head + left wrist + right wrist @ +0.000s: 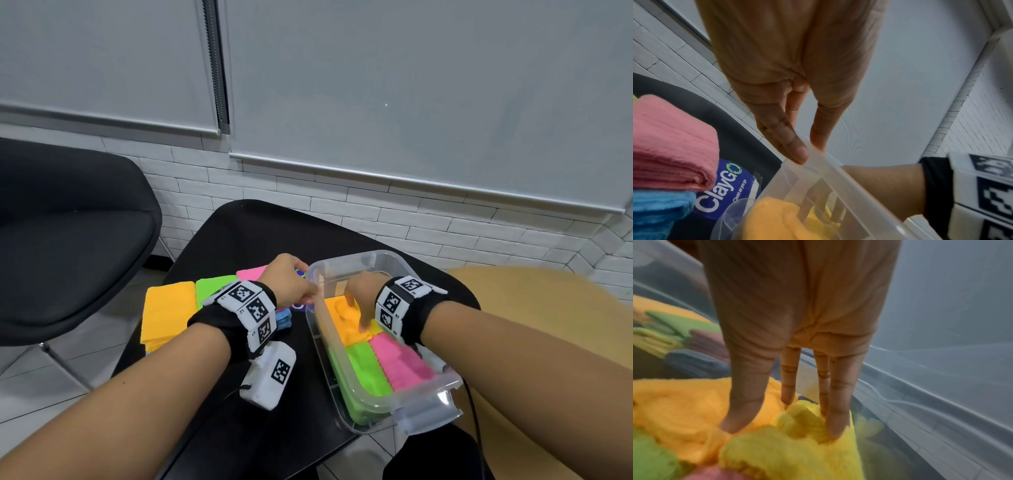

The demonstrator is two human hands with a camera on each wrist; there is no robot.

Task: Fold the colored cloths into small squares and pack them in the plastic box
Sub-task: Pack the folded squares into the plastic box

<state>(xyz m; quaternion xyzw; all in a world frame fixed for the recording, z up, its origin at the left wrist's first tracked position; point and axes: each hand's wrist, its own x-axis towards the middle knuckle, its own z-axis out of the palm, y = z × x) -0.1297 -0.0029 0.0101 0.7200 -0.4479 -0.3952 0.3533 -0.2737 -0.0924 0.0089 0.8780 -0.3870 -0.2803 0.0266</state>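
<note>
Folded cloths fill much of the clear plastic box (424, 407), which sits on the black surface (246, 240) toward its right side. Inside, an orange cloth (339, 317) lies at the far left, a yellow cloth (793, 449) beside it on the right, with a green cloth (366, 370) and a pink cloth (400, 363) side by side in the nearer half.

The right hand (363, 294) reaches down into the box; its straight fingers (836, 421) press into the yellow cloth, while the thumb pushes on the orange one next to it. This grip is open, closing round nothing.

The left hand (287, 284) is at the box's far left rim. In the left wrist view its thumb (789, 144) and a finger pinch the translucent edge between them, so this grip is closed on the box.

Left of the box, more folded cloths wait on the surface: an orange stack (168, 311), a green one (212, 286), a pink one (670, 142) and a blue one (659, 209). A blue ClayGo sticker (723, 186) shows on the surface between the cloths and the box. A black chair (68, 233) stands to the far left.
</note>
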